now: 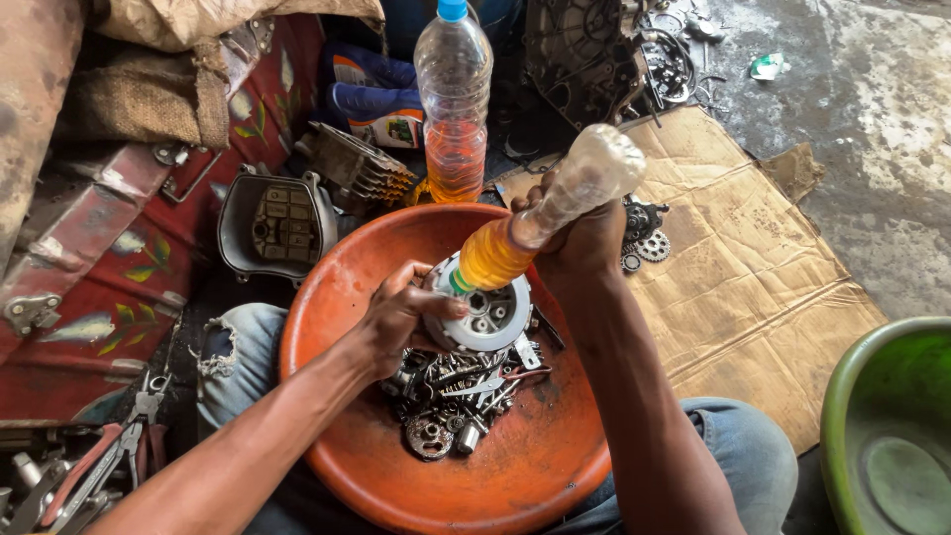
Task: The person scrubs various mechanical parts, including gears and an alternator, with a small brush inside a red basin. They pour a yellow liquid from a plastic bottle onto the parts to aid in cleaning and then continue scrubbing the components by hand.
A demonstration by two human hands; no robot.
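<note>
Two hands at work over an orange basin (347, 297) held between the person's knees; left hand (401, 317) closed around the rim of a round grey metal engine part (492, 315), gripping it at its left edge; right hand (575, 233) wrapped tight around a tilted plastic bottle (555, 203), mouth down, amber liquid gathered at the low end and touching the top of the metal part; a heap of small bolts, gears and sprockets (451, 396) lies in the basin just below the left hand.

Ground: flattened brown cardboard (743, 267) spread to the right of the right arm, over stained grey concrete (872, 129); a green basin (882, 426) sits further right (only partly in view); beyond the hands stands an upright clear bottle (454, 109) with a blue cap, amber liquid in its lower part; a dark engine casing (282, 223) lies left of the basin, near the left hand; pliers and tools (109, 456) lie beside the left forearm on a red patterned metal trunk (109, 297).
</note>
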